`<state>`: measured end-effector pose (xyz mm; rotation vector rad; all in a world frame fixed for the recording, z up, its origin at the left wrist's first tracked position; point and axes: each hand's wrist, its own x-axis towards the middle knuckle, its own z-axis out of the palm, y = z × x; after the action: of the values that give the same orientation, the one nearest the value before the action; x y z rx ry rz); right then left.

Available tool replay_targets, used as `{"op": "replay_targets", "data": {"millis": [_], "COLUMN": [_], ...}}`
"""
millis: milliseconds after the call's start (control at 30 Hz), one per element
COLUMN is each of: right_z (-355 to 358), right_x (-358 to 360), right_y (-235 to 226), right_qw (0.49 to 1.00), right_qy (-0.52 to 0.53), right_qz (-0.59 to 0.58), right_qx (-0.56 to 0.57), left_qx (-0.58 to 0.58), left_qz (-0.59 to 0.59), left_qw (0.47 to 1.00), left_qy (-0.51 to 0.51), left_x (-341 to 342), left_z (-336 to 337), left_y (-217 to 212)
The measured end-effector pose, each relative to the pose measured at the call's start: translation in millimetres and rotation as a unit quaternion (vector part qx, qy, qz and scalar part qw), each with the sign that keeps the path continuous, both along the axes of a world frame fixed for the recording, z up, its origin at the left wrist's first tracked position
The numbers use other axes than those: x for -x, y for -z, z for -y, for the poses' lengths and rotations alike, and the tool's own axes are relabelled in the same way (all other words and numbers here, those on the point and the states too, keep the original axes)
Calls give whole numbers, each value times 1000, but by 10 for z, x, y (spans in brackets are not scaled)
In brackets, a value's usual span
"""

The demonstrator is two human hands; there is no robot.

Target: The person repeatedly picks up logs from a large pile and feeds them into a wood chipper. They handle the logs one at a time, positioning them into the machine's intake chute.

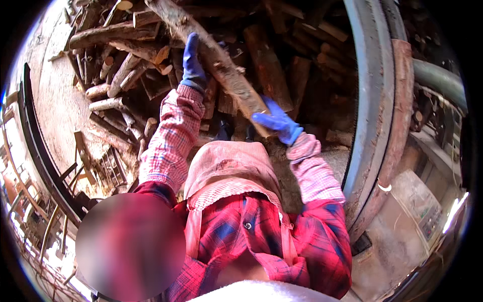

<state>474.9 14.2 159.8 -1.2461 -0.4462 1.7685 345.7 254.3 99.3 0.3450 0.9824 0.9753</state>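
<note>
A long, rough-barked log (229, 75) slants in front of me, its far end up to the left and its near end close to my apron. My left hand (194, 63), in a blue glove, is closed against the log's left side towards the far part; some of its fingers are hidden. At the near end, my right hand (279, 122), also gloved in blue, grips the log with the thumb on its near side. A checked apron (231, 166) hangs over my front.
Cut logs (123, 75) lie in a jumbled heap ahead and to the left. On the right a blue-grey metal beam (371, 85) curves past, with a long log (397, 110) alongside it. A pale control panel (420, 206) stands farther right. A dark metal rail (37, 136) runs along the left.
</note>
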Motion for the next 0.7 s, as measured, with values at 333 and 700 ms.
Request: {"op": "replay_targets", "data": {"millis": [333, 700], "right_z": [414, -328], "right_x": [-202, -3810], "right_y": [-884, -2231], "right_qw": [980, 652], "right_qy": [184, 271], "right_qz": [-16, 676], "right_qx": [-79, -210], "left_qx": [-144, -444], "left_qz": [194, 21], "left_qw": [903, 839], "left_qy": [355, 313], "left_x": [-1386, -2422], "left_z": [71, 642], "left_y": [-1485, -2528]}}
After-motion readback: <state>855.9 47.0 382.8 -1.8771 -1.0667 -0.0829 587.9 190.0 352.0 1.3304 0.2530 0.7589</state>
